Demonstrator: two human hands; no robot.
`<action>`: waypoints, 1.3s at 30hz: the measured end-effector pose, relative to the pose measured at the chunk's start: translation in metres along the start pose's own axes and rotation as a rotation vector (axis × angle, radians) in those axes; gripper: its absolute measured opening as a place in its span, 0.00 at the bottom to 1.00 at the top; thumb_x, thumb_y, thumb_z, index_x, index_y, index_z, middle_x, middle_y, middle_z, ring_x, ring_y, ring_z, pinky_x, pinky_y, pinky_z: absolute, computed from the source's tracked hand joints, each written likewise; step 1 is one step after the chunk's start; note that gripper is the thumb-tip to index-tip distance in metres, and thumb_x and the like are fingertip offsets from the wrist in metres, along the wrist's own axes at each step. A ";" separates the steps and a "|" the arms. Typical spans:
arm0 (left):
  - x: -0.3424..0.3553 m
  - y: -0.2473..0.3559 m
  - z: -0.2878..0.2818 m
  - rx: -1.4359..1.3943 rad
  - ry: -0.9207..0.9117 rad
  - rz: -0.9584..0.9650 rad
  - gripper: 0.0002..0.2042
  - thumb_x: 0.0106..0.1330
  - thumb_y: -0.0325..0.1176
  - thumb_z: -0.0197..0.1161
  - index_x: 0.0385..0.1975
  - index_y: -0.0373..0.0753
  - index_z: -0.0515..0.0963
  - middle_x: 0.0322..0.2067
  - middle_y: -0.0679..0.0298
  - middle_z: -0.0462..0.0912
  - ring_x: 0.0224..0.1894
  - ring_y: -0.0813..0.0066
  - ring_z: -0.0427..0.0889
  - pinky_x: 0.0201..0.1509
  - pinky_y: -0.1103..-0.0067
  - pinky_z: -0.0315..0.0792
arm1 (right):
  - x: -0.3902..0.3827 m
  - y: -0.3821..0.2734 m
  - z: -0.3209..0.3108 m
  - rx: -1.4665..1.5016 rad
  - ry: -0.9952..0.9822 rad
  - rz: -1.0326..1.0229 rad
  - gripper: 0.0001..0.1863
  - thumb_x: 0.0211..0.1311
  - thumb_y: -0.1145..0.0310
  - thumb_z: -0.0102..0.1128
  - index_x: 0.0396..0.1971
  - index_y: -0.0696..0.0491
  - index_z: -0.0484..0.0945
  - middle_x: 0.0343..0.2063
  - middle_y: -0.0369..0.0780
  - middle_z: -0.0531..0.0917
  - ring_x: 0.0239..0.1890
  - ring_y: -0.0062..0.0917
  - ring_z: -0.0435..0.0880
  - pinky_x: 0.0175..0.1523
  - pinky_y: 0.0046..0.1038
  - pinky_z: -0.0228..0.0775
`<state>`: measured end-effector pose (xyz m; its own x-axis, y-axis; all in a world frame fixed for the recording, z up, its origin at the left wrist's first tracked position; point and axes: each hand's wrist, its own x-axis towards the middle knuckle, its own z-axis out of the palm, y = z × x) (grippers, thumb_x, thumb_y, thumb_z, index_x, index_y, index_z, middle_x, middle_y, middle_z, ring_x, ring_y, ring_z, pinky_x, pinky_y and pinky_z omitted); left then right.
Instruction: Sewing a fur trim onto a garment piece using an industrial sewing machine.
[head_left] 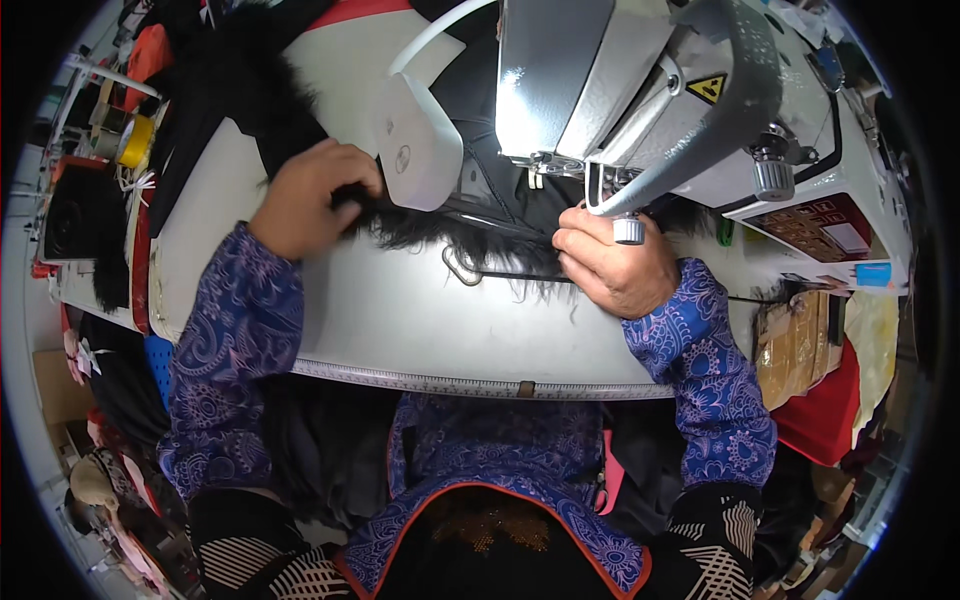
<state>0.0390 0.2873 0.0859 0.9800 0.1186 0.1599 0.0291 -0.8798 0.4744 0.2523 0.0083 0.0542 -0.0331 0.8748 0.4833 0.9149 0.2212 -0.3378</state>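
Note:
A grey sewing machine (545, 80) stands over black fabric (450, 225) with a long fur edge, which lies along its bed under the needle area. My left hand (308, 200), slightly blurred, has its fingers curled on the dark fur beside the white plastic guard (415, 150). My right hand (620, 255), just below and right of the presser foot (535, 178), has its fingers bent closed on the fabric's edge, close to a knurled metal knob (628, 230). Its fingertips are partly hidden by the machine.
The white table (450, 330) has a measuring tape (400, 378) along its front edge. At left are more black furry pieces (210, 80) and a yellow roll (135, 140); at right, a control panel (810, 225), cardboard (785, 350) and red material (820, 400).

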 end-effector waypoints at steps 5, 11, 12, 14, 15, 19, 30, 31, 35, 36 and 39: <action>0.011 -0.048 -0.036 0.072 -0.206 -0.242 0.09 0.49 0.17 0.63 0.29 0.37 0.79 0.27 0.59 0.80 0.32 0.63 0.82 0.37 0.74 0.75 | -0.013 0.007 -0.002 -0.025 -0.052 -0.003 0.08 0.50 0.76 0.65 0.32 0.57 0.81 0.36 0.41 0.82 0.34 0.36 0.83 0.39 0.33 0.77; 0.104 -0.039 -0.075 0.381 0.225 0.241 0.09 0.60 0.22 0.62 0.39 0.38 0.81 0.29 0.59 0.82 0.34 0.72 0.83 0.39 0.76 0.76 | -0.001 -0.003 0.001 0.016 -0.030 -0.006 0.08 0.50 0.76 0.64 0.33 0.56 0.80 0.34 0.41 0.81 0.34 0.36 0.82 0.38 0.33 0.76; 0.116 -0.030 -0.058 0.484 0.468 0.389 0.11 0.62 0.21 0.60 0.44 0.38 0.81 0.32 0.57 0.82 0.36 0.74 0.83 0.42 0.75 0.76 | -0.001 -0.004 0.002 0.018 -0.051 0.004 0.08 0.50 0.76 0.64 0.32 0.56 0.79 0.34 0.40 0.81 0.34 0.36 0.82 0.38 0.34 0.76; 0.139 -0.012 -0.040 0.390 0.405 0.449 0.28 0.55 0.22 0.66 0.59 0.35 0.69 0.60 0.47 0.72 0.54 0.53 0.79 0.54 0.67 0.75 | -0.001 -0.003 -0.001 0.009 -0.064 0.020 0.08 0.50 0.75 0.63 0.32 0.56 0.79 0.34 0.40 0.81 0.33 0.36 0.82 0.38 0.34 0.76; 0.134 -0.014 -0.037 0.395 0.405 0.445 0.28 0.55 0.22 0.66 0.59 0.35 0.69 0.60 0.47 0.72 0.54 0.53 0.79 0.54 0.67 0.75 | -0.002 -0.003 -0.001 0.008 -0.059 0.024 0.08 0.50 0.75 0.63 0.32 0.56 0.79 0.34 0.40 0.81 0.33 0.36 0.82 0.38 0.34 0.76; 0.104 -0.040 -0.053 0.031 -0.336 -0.294 0.31 0.48 0.47 0.78 0.50 0.39 0.80 0.42 0.55 0.83 0.48 0.66 0.82 0.55 0.73 0.73 | -0.010 0.004 0.000 -0.001 -0.022 0.039 0.08 0.49 0.75 0.64 0.31 0.56 0.78 0.32 0.40 0.81 0.32 0.37 0.82 0.38 0.35 0.76; 0.046 -0.052 -0.078 0.497 0.302 0.242 0.29 0.54 0.25 0.65 0.61 0.41 0.71 0.58 0.55 0.76 0.59 0.55 0.75 0.64 0.68 0.70 | 0.008 -0.008 0.001 -0.002 -0.119 0.049 0.19 0.47 0.77 0.62 0.43 0.53 0.81 0.34 0.39 0.80 0.33 0.35 0.82 0.38 0.35 0.76; 0.062 -0.037 -0.050 0.375 0.297 0.308 0.28 0.56 0.26 0.64 0.60 0.41 0.72 0.59 0.56 0.75 0.60 0.56 0.75 0.65 0.68 0.70 | 0.005 -0.006 0.002 -0.002 -0.108 0.063 0.19 0.47 0.77 0.62 0.43 0.53 0.82 0.34 0.38 0.79 0.33 0.34 0.82 0.39 0.35 0.76; 0.074 -0.011 0.009 0.336 -0.003 0.196 0.19 0.62 0.30 0.59 0.54 0.40 0.78 0.55 0.55 0.79 0.60 0.58 0.74 0.64 0.69 0.70 | 0.002 -0.006 0.003 -0.014 -0.089 0.068 0.19 0.47 0.77 0.62 0.43 0.52 0.82 0.35 0.38 0.79 0.34 0.32 0.81 0.39 0.34 0.75; 0.070 -0.019 0.009 0.415 0.000 0.167 0.16 0.64 0.31 0.57 0.51 0.40 0.79 0.49 0.55 0.82 0.56 0.58 0.77 0.62 0.68 0.71 | 0.001 -0.006 0.004 -0.011 -0.086 0.072 0.19 0.48 0.77 0.62 0.44 0.52 0.82 0.35 0.38 0.79 0.33 0.32 0.81 0.39 0.33 0.75; 0.064 -0.030 -0.017 0.636 -0.077 0.021 0.12 0.68 0.35 0.55 0.44 0.39 0.81 0.30 0.56 0.85 0.38 0.57 0.83 0.50 0.66 0.77 | 0.004 -0.007 0.005 -0.035 -0.099 0.065 0.19 0.48 0.76 0.62 0.44 0.53 0.82 0.35 0.38 0.79 0.33 0.32 0.81 0.39 0.33 0.75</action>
<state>0.0971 0.3289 0.0972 0.9923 0.0857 0.0898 0.0976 -0.9856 -0.1382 0.2439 0.0119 0.0545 -0.0113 0.9255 0.3786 0.9299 0.1489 -0.3363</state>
